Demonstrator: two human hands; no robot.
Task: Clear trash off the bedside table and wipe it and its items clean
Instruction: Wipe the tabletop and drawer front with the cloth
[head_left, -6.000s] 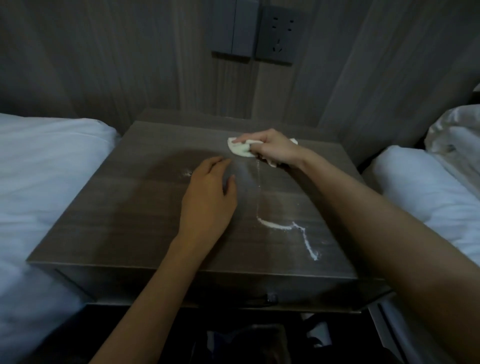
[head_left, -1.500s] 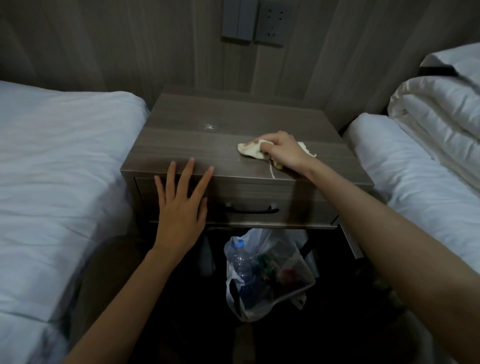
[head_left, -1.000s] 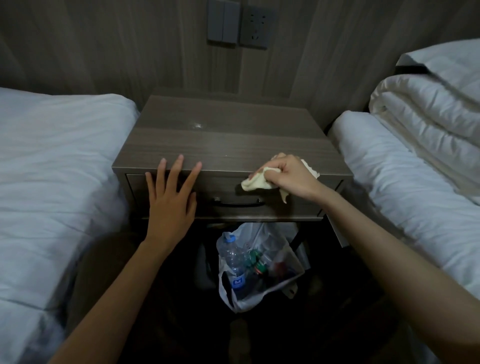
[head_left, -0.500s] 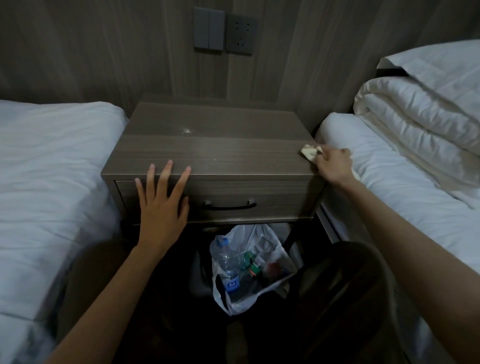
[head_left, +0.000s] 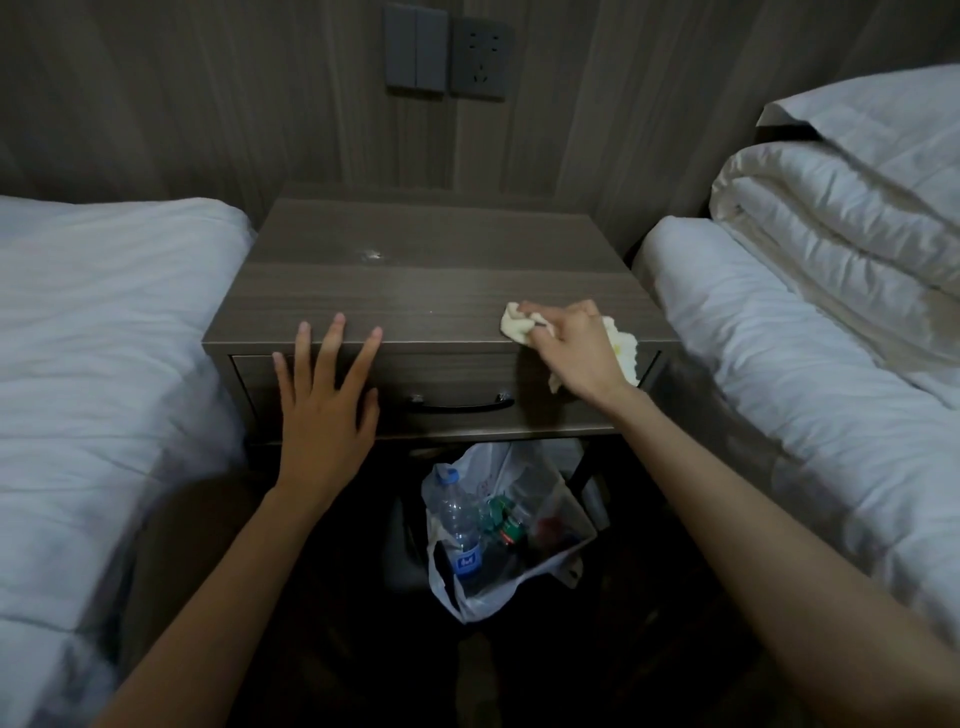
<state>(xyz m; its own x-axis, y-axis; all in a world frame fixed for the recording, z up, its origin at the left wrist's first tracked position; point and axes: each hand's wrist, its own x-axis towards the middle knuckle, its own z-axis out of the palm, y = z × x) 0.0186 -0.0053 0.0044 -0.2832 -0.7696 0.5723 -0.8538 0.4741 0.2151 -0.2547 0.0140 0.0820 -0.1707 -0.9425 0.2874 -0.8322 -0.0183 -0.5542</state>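
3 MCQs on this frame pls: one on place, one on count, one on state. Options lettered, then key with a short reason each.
1. Where is the trash bag?
A. on the left bed
B. on the floor under the bedside table
C. on the tabletop

2. How many fingertips of the left hand reach over the table's front edge?
A. none
B. three
C. five

3. What is the drawer's state?
A. closed
B. pulled halfway out
C. removed

Key: B, the bag sits below the drawer. B, three tips lie past the edge. A, the drawer front is flush; the right hand presses a cloth above it.
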